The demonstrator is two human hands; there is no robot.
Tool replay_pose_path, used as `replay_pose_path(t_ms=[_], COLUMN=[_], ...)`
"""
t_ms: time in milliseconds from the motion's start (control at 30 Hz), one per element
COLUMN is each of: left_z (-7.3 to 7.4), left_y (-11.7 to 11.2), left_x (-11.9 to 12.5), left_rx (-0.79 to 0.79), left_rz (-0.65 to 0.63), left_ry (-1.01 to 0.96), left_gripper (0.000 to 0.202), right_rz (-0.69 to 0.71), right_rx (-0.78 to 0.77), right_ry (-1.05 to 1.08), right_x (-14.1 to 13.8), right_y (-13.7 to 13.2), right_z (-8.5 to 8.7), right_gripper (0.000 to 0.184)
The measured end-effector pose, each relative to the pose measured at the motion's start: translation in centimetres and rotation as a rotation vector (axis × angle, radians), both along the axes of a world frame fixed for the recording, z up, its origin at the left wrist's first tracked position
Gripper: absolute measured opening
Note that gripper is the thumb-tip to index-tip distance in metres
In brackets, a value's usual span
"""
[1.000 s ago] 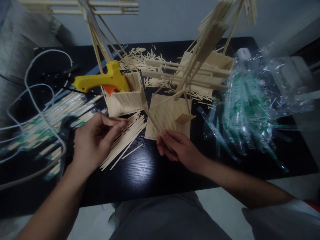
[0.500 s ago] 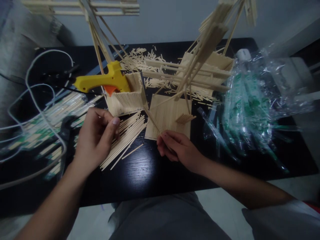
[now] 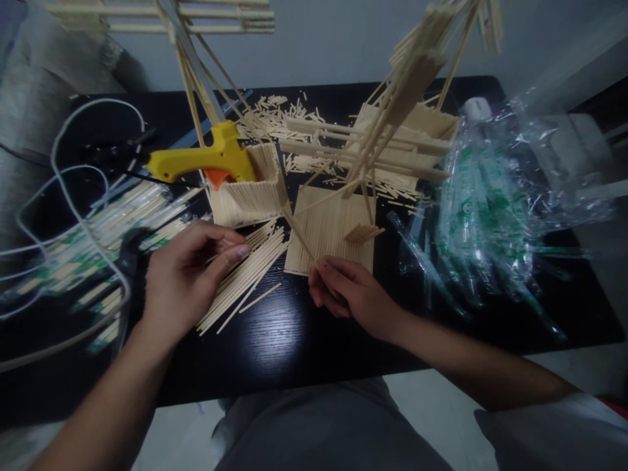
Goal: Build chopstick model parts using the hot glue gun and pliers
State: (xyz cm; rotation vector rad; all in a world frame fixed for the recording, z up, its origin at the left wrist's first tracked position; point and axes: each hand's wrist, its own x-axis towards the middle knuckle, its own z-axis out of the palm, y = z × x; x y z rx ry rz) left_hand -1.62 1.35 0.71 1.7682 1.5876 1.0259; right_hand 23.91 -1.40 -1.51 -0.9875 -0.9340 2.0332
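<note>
My left hand (image 3: 193,278) hovers over a loose bundle of thin wooden sticks (image 3: 250,278). Its thumb and bent index finger have a small gap between them, and no held stick shows there. With fingers curled in, my right hand (image 3: 350,291) pinches the lower end of a wooden stick (image 3: 301,237) that slants up and left towards a box of sticks (image 3: 248,203). Just beyond the right hand lies a flat panel of sticks laid side by side (image 3: 324,216), with a small slanted stack of short sticks (image 3: 363,233) on it.
A yellow glue gun (image 3: 201,160) rests on the box. Tall stick frames (image 3: 387,124) rise at the back among scattered stick offcuts (image 3: 275,114). Clear plastic wrappers (image 3: 485,209) cover the right side. White cable (image 3: 83,222) and wrapped sticks (image 3: 108,261) lie left on the black table (image 3: 275,353).
My left hand has shifted slightly right over the stick bundle, and its index finger has stretched forward beside the thumb. The right hand keeps its hold on the stick, nearly still.
</note>
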Motion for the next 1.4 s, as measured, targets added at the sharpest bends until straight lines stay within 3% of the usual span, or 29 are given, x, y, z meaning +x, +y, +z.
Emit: replay_pose_path(t_ms=[167, 400, 533, 700, 767, 967, 1100, 1400], left_z=[0.1, 0.2, -0.2, -0.3, -0.2, 0.0, 0.4, 0.9], left_y=[-0.2, -0.3, -0.1, 0.7, 0.7, -0.3, -0.9, -1.5], left_x=[0.3, 0.3, -0.3, -0.7, -0.5, 0.3, 1.0, 1.9], left_rx=[0.01, 0.0, 0.008, 0.208, 0.24, -0.077, -0.276, -0.392], left_rz=[0.074, 0.039, 0.06, -0.013, -0.063, -0.269, -0.361, -0.36], left_ry=[-0.046, -0.085, -0.014, 0.208, 0.197, -0.148, -0.259, -0.369], left_gripper=[0.016, 0.017, 0.018, 0.027, 0.025, 0.026, 0.024, 0.012], right_rz=[-0.004, 0.004, 0.012, 0.026, 0.027, 0.036, 0.071, 0.165], right_rx=[-0.009, -0.015, -0.005, -0.008, -0.016, -0.008, -0.008, -0.039], right_ry=[0.004, -0.005, 0.0, 0.005, 0.004, -0.043, -0.045, -0.026], right_x=[0.0, 0.0, 0.0, 0.0, 0.0, -0.2, -0.3, -0.3], right_y=[0.0, 0.0, -0.1, -0.1, -0.1, -0.2, -0.3, -0.4], right_z=[0.0, -0.1, -0.1, 0.0, 0.1, 0.3, 0.2, 0.1], right_gripper=[0.036, 0.037, 0.037, 0.034, 0.035, 0.036, 0.035, 0.036])
